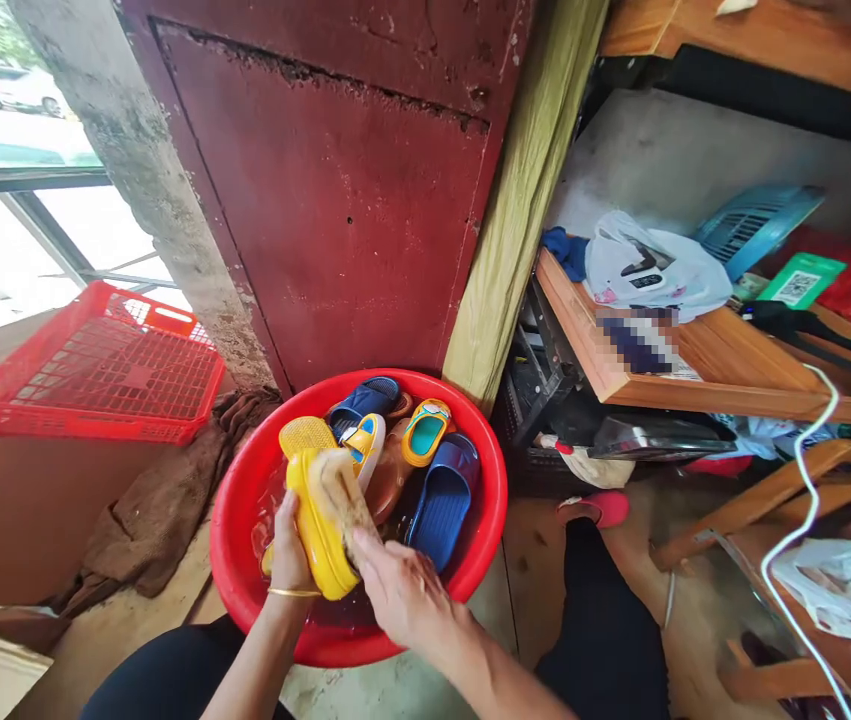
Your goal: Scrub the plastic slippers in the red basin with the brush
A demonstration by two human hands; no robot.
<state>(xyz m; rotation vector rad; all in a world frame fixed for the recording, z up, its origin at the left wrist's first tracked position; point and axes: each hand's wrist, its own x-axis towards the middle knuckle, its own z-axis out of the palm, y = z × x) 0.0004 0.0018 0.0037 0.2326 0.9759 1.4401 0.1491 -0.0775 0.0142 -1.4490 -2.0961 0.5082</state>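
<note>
While the left hand [291, 557] clasps a yellow shoe [310, 515] along its side, fingers wrapped partly out of sight, the right hand [404, 592] holds a scrubbing brush [348, 497] against it — that grip is closed around the brush's lower end. The yellow shoe is held over the near left part of a round red plastic basin [498, 490]. Inside the basin, beyond and beside the hands, lie a white-and-yellow shoe [371, 447], a small yellow sandal [426, 434] with a teal insole, a brown slipper [389, 485], a navy slipper [365, 400] near the far rim and a larger blue slipper [443, 505] on the right. The basin stands on the floor, just before a dark red door [335, 220]. A red plastic crate [125, 375] sits to the left, near a crumpled brown cloth [159, 520]; to the right, a wooden worktop [740, 360] carries a white plastic bag [654, 270].
</note>
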